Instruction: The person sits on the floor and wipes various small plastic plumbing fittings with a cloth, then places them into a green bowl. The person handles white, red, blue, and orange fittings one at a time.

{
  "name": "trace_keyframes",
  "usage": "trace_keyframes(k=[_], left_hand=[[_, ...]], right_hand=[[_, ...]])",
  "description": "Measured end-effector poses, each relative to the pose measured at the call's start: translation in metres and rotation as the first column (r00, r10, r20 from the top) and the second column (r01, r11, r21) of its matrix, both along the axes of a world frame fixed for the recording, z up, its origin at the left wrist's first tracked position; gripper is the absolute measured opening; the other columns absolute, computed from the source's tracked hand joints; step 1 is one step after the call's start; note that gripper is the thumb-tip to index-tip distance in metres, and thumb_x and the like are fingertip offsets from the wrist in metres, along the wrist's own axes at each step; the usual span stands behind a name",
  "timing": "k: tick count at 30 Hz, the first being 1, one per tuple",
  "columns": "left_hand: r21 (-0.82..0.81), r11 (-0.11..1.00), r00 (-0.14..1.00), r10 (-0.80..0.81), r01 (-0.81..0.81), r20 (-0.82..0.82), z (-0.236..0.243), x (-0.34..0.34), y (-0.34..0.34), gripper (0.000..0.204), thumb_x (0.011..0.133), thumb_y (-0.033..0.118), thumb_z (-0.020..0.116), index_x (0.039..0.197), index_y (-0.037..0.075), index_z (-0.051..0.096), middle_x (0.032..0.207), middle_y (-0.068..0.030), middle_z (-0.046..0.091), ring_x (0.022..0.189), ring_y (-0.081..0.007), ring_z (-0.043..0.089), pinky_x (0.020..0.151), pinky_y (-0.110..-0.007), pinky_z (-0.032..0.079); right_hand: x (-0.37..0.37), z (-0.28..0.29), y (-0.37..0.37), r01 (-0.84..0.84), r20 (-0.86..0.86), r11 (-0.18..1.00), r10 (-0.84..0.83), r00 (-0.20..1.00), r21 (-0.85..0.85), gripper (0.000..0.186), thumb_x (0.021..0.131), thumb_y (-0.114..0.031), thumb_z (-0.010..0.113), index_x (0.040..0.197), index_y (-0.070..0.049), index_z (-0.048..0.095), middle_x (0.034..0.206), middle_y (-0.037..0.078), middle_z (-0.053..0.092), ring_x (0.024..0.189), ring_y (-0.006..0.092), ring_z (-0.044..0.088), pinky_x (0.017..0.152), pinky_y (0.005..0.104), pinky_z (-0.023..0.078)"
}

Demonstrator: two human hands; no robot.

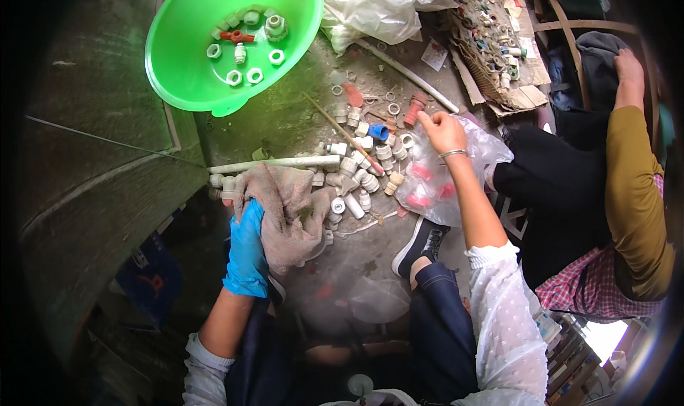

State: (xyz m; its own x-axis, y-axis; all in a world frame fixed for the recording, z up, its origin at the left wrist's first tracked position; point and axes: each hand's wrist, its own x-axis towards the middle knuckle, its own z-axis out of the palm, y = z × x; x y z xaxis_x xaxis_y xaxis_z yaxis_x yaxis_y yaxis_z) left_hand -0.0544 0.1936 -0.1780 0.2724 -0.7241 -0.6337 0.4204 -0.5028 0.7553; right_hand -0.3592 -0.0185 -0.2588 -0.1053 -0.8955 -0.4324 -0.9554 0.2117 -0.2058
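My left hand [247, 246], in a blue glove, is closed on a grubby grey-brown cloth [288, 217] whose folds hide the fingertips. Bare but for a bracelet, my right hand [443, 134] has its fingers curled, thumb and forefinger pinched at the side of a red pipe fitting [415, 108]. Between the hands, a heap of mostly white plastic pipe fittings [349, 167] lies on the floor, with a blue fitting [378, 132] among them. Below my right hand is a clear plastic bag [427, 185] with pinkish-red pieces inside.
A bright green basin [306, 57] at the far left holds several white fittings and a red-handled valve [237, 37]. Beyond lie a white plastic sack [377, 11] and a cardboard tray [524, 96] of small parts. At right sits another person, their hand [629, 68] on dark cloth.
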Motion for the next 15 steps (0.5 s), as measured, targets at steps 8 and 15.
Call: trace_keyframes(k=[8, 15], left_hand=[[0.037, 0.999, 0.986, 0.04, -0.035, -0.165, 0.002, 0.003, 0.0, 0.046, 0.093, 0.023, 0.044, 0.134, 0.006, 0.031, 0.128, -0.0111, 0.045, 0.116, -0.0204, 0.046, 0.098, -0.033, 0.039], [0.017, 0.965, 0.945, 0.261, -0.262, -0.196, 0.004, 0.004, 0.001, 0.05, 0.093, 0.03, 0.045, 0.133, 0.001, 0.035, 0.128, -0.0115, 0.047, 0.114, -0.0201, 0.049, 0.094, -0.033, 0.042]], right_hand=[[0.018, -0.017, 0.0, -0.245, -0.307, 0.968, 0.219, 0.926, -0.048, 0.048, 0.07, -0.054, 0.06, 0.08, -0.008, 0.069, 0.093, 0.015, 0.062, 0.083, 0.0308, 0.063, 0.07, 0.041, 0.051], [0.033, 0.033, 0.022, 0.012, 0.637, 0.999, -0.035, 0.77, 0.04, 0.028, 0.08, -0.022, 0.059, 0.096, 0.001, 0.057, 0.088, 0.009, 0.061, 0.073, 0.0212, 0.061, 0.064, 0.033, 0.047]])
